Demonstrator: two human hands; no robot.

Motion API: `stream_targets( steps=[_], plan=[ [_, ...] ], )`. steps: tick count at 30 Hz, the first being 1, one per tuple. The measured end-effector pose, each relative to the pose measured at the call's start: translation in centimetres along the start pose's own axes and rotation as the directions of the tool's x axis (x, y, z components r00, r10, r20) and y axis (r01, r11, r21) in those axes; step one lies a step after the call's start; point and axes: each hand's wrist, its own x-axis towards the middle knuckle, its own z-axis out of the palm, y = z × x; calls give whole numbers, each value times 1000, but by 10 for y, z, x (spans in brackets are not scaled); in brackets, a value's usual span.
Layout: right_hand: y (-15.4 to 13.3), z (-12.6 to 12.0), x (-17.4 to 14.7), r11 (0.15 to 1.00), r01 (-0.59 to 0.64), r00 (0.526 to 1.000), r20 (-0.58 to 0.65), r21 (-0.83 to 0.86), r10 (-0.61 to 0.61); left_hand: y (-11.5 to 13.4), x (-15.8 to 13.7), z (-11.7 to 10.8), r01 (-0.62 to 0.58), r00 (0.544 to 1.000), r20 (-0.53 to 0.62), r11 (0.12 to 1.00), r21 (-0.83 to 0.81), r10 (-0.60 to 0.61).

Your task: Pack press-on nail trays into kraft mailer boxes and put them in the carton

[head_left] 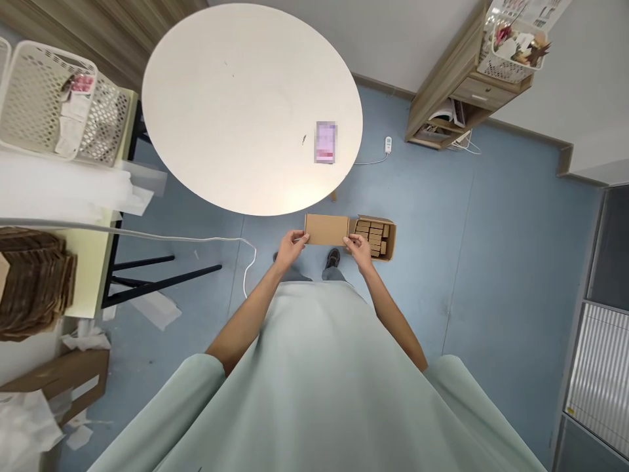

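The left hand (pixel 291 246) and right hand (pixel 360 249) grasp 1 flat box (pixel 326 230) at opposite ends. Light, even pressure should hold it level without dents.

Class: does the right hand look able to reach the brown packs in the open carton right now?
Probably not while the right hand holds the cardboard box by one end; freed, it likely could, since the carton stands open and the brown packs lie exposed.
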Motion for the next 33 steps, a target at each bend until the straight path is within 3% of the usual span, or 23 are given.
stream_targets(
  steps=[7,11,21,27,33],
  plan=[
    [23,-59,-20,999,36,999,40,-5,-36,-21,-58,55,79,996,-37,997,15,-79],
    [37,-92,-43,999,34,999,40,-25,-33,-39,-84,83,67,997,-46,998,-13,-68],
    [54,-208,-105,993,10,1000,20,-122,-8,-78,-145,184,80,997,-14,994,-71,-81],
    [40,-262,-78,989,20,997,82,-150,-8,-62,-154,236,63,996,-56,997,-54,-66],
    [10,-334,-24,980,69,988,147,-186,-42,-32,-137,317,64,987,-140,996,-68,-73]
  ],
)
